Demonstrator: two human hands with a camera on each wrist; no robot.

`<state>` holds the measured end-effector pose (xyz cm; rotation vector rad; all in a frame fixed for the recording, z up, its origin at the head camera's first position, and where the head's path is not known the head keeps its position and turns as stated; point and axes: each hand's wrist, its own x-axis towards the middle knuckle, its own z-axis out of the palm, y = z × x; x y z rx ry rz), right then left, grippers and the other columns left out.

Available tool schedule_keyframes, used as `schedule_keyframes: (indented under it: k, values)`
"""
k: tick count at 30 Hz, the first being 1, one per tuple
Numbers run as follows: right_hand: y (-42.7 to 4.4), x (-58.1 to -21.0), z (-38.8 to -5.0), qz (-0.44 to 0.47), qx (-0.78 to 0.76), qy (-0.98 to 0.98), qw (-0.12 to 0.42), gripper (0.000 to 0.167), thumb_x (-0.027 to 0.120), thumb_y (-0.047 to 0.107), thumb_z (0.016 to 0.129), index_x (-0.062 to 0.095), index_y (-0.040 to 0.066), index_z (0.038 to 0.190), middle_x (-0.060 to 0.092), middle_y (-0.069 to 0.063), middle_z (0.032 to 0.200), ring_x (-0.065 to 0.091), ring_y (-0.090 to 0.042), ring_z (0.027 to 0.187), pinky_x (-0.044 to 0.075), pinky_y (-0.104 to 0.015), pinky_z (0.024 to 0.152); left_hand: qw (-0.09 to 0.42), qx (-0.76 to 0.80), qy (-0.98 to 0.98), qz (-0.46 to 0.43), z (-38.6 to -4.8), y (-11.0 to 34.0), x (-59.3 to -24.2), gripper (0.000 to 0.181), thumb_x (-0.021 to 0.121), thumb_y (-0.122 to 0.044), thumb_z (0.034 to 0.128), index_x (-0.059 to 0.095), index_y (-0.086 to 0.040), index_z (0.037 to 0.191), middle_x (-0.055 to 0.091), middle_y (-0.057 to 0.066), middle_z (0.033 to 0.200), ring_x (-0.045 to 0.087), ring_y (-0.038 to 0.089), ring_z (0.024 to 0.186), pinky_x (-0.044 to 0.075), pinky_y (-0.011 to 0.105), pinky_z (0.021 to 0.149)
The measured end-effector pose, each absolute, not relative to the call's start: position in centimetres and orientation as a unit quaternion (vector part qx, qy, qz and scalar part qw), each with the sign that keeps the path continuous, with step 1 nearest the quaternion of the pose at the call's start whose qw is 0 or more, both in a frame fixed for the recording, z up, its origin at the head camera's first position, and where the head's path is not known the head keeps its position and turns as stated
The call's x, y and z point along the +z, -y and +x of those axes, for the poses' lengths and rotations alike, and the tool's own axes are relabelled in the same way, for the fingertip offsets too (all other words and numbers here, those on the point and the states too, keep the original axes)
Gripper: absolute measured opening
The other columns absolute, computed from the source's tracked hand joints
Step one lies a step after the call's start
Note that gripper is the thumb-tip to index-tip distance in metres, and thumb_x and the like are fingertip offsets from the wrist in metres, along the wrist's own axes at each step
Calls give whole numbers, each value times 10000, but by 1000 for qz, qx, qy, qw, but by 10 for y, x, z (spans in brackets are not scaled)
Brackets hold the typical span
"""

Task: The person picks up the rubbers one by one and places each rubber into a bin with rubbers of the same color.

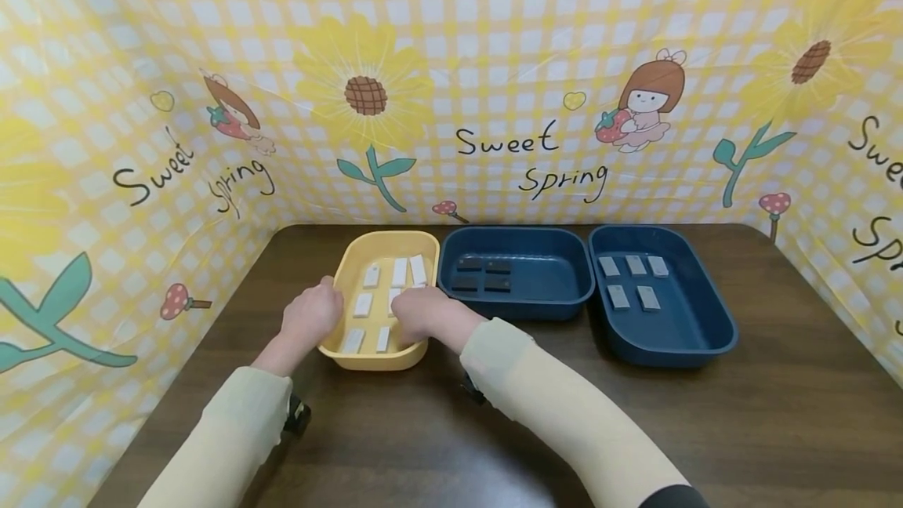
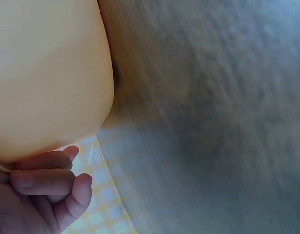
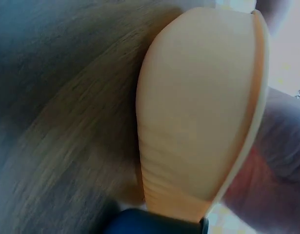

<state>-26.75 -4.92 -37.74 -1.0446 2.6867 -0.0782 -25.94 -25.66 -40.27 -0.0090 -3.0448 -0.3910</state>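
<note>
A yellow tray [image 1: 374,361] on the left of the table holds several white rectangular tiles [image 1: 363,305]. At its left rim, my left hand [image 1: 313,312] grips the tray. Its curled fingers [image 2: 47,181] lie under the rim, close to the outer wall, in the left wrist view. My right hand [image 1: 422,312] reaches over the tray's right side, above the tiles. The right fingertips are hidden behind the hand, so whether they pinch a tile cannot be seen. In the right wrist view, that hand [image 3: 267,165] shows blurred beyond the tray's rim.
Next to the yellow tray stands a dark blue tray [image 1: 518,309] with several black tiles [image 1: 497,266]. Farther right, another blue tray [image 1: 677,357] holds several light grey tiles [image 1: 648,298]. All stand on a brown wooden table [image 1: 451,429], with a yellow checked cloth [image 1: 494,85] behind.
</note>
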Motion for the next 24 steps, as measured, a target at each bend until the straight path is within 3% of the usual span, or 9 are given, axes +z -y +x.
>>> schedule_keyframes:
  k: [10, 15, 20, 24]
  values:
    - [-19, -351, -261, -382, -128, -915, 18, 324, 627, 369, 949, 675, 126, 1159, 603, -3, 1023, 530, -105, 828, 470, -270, 738, 40, -128, 991, -9, -259, 256, -403, 279, 352, -173, 980, 481, 72, 1018, 585, 269, 800, 596, 440, 718, 470, 570, 597]
    - [-67, -344, -245, -380, -112, -918, -30, 301, 636, 385, 940, 683, 155, 1129, 611, 25, 1013, 550, -71, 819, 487, -251, 735, 28, -131, 991, -1, -259, 257, -403, 282, 349, -181, 990, 476, 68, 1032, 574, 236, 777, 584, 397, 688, 466, 542, 582]
    - [-120, -356, -219, -433, -101, -892, -82, 220, 678, 316, 919, 691, 147, 1060, 622, 30, 974, 578, -83, 794, 512, -266, 716, 25, -131, 991, -1, -260, 256, -403, 283, 349, -177, 989, 475, 72, 1038, 573, 233, 776, 580, 389, 684, 464, 541, 587]
    - [-156, -370, -195, -467, -107, -876, -64, 169, 708, 266, 894, 675, 147, 1009, 584, 57, 922, 548, -52, 745, 506, -232, 667, 27, -130, 991, -4, -261, 256, -403, 284, 345, -179, 990, 475, 70, 1028, 568, 223, 760, 577, 385, 676, 464, 537, 581]
